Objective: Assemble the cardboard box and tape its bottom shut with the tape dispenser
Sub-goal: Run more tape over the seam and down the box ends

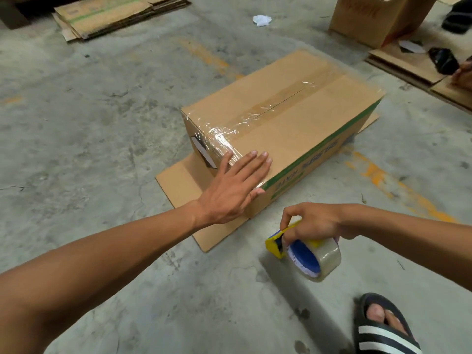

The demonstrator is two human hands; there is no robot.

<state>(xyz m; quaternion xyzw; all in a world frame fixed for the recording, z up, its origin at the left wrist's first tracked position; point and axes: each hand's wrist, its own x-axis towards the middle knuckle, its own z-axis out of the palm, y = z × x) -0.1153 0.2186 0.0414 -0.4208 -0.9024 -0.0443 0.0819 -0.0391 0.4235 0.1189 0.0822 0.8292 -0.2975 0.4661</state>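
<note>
Cardboard box (pixel 293 118) lies mid-floor on a flat cardboard sheet (pixel 184 185), clear tape (pixel 258 111) running along its top seam and down the near-left end. I see the left hand (pixel 232 190) flat on the near corner, fingers straight; the right hand (pixel 316 223), nearer right, grips the tape dispenser (pixel 306 256).

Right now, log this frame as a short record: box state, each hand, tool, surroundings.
box: brown cardboard box on a flat cardboard sheet, upward seam covered with clear tape
left hand: left hand flat, pressing the box's near corner
right hand: right hand grips the yellow and blue tape dispenser, off the box
floor: grey concrete floor
nearby: flattened cardboard stack; open carton
</note>
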